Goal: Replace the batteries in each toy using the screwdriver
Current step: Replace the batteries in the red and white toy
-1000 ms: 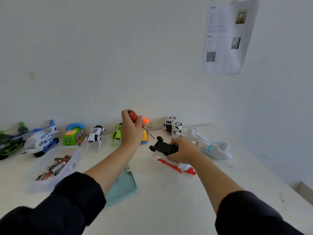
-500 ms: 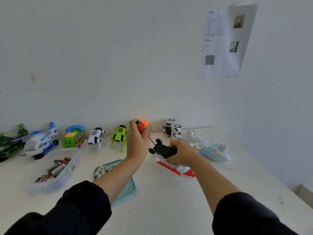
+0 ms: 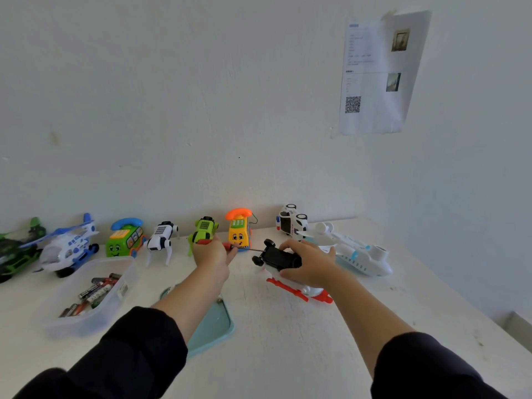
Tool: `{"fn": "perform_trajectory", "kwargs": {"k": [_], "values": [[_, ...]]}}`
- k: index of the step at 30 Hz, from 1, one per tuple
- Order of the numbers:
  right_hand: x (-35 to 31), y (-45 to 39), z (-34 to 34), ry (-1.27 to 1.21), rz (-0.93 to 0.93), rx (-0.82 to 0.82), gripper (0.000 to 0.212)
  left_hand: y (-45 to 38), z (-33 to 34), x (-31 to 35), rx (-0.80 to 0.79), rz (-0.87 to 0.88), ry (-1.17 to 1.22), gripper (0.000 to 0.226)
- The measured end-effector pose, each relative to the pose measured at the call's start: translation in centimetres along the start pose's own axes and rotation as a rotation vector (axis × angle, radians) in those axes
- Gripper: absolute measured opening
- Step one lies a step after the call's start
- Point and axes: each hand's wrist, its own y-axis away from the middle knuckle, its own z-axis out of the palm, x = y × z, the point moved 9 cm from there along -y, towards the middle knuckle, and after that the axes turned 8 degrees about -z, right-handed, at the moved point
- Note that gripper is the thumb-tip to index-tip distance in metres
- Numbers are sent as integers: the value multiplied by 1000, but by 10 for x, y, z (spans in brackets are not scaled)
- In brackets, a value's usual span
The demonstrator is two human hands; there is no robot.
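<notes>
My right hand [image 3: 309, 262] grips a white and red toy helicopter [image 3: 290, 279] turned on its side, with its black wheeled underside [image 3: 276, 256] facing left. My left hand [image 3: 211, 254] holds a red-handled screwdriver [image 3: 230, 246] lying almost level, its thin shaft pointing right at the black underside. Behind the hands a row of toys lines the wall: yellow phone car [image 3: 239, 230], green robot dog [image 3: 203, 230], white robot dog [image 3: 161, 240], green phone car [image 3: 125, 237], blue and white helicopter [image 3: 69, 246].
A clear tub [image 3: 95, 295] with several batteries sits at the left. A teal tray [image 3: 211, 326] lies under my left forearm. A white police car [image 3: 292, 223] and a white plane [image 3: 349, 251] stand at the right, a green and black helicopter [image 3: 14, 249] at far left.
My left hand has dropped from near the wall and turned the screwdriver from upright to level, bringing its tip to the helicopter's underside. My right hand keeps its hold on the helicopter.
</notes>
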Motion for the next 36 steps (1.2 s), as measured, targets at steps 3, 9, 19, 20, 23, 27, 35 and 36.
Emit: {"fn": "perform_trajectory", "kwargs": {"k": [3, 9, 19, 20, 23, 27, 35, 36], "values": [[-2, 2, -1, 3, -2, -5, 52, 2, -4, -8, 5, -93, 85, 15], [-6, 7, -8, -44, -40, 70, 44, 7, 6, 4, -76, -104, 36, 5], [-4, 28, -15, 3, -88, 355, 47, 21, 22, 20, -216, 20, -12, 12], [-2, 30, -14, -60, -83, 368, 46, 25, 22, 21, -214, 53, -29, 10], [2, 30, -14, -206, -66, 390, 44, 43, 31, 19, -255, 138, -116, 9], [3, 31, -14, -210, -63, 359, 42, 67, 50, 9, -352, 164, -188, 15], [5, 32, -8, -199, -87, 189, 63, 85, 66, -1, -399, 181, -238, 12], [4, 32, -7, -179, -98, 155, 65, 87, 67, -3, -411, 179, -251, 11]]}}
